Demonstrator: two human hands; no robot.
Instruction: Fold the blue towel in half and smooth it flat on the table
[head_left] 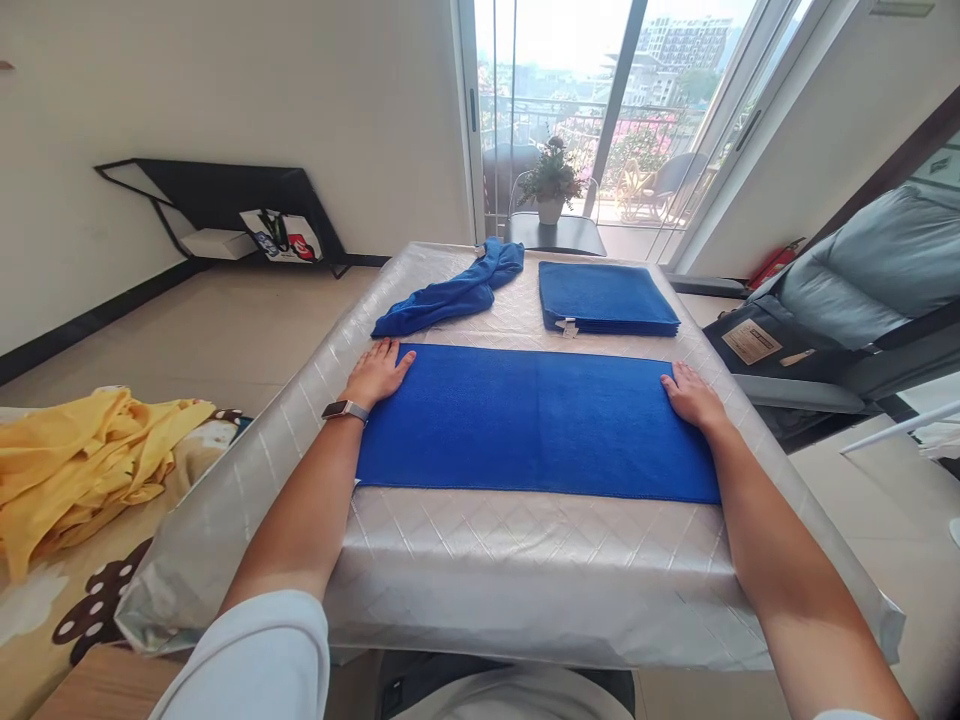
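The left hand point(381, 372), left of centre in the frame, lies palm down with its fingers extended and the thumb apart, gripping nothing; the right hand point(697, 397), right of centre, rests just as flat, fingers close together, also pinching nothing. Beneath them, at the two short ends, is the blue cloth point(536, 425), a long flat strip across the middle of the frame, a faint crease down its centre. It looks like soft, thin towelling: light, limp, unlikely to be harmed by handling, and apt to ripple if pushed from one side. The corners or short edges seem the best hold, pinched between thumb and fingers. The silvery table cover point(540, 540) under it has a sheen, so the cloth may slide easily. Beyond, at upper centre, lies a crumpled blue cloth point(450, 300); to its right sits a neat folded blue stack point(607, 295) with a white label point(568, 327) at its near edge.
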